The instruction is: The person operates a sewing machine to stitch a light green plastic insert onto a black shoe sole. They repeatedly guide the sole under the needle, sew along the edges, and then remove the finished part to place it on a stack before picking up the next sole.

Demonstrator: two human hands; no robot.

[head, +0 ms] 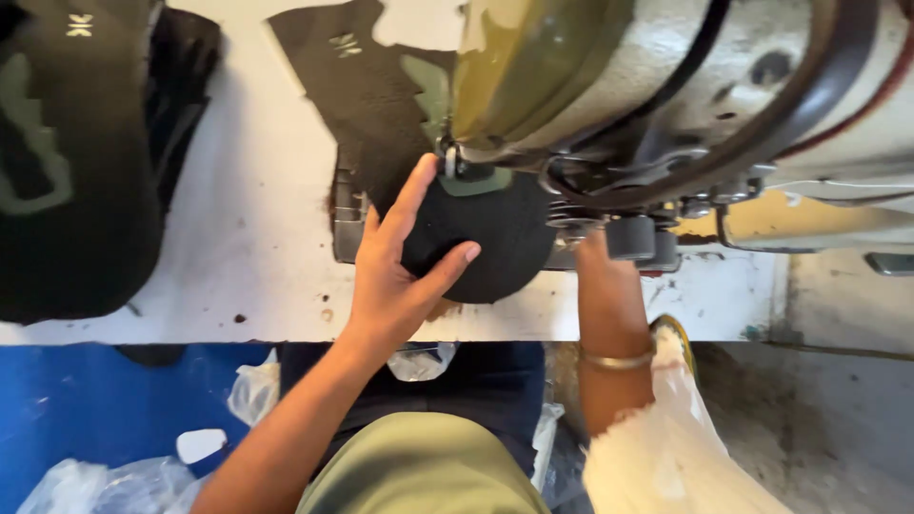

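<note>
Right at the sewing machine [666, 86], the left hand [400, 266] lies spread and flat — fingers pressing the dark round fabric piece [505, 238] against the white table [238, 238], under the needle area. The right hand [595, 262] reaches beneath the machine head (its fingers are hidden, so its grip cannot be told). More dark cut pieces [76, 162] lie stacked at the left.

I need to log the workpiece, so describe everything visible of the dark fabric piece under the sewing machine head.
The dark fabric piece looks like black, textured knit cloth with a rounded lower edge hanging slightly over the white table. A small olive-green patch lies on its top, right at the needle area of the sewing machine. The left hand presses on its left side, thumb and fingers spread. The right hand reaches beneath the machine beside it; contact there is hidden.
</note>
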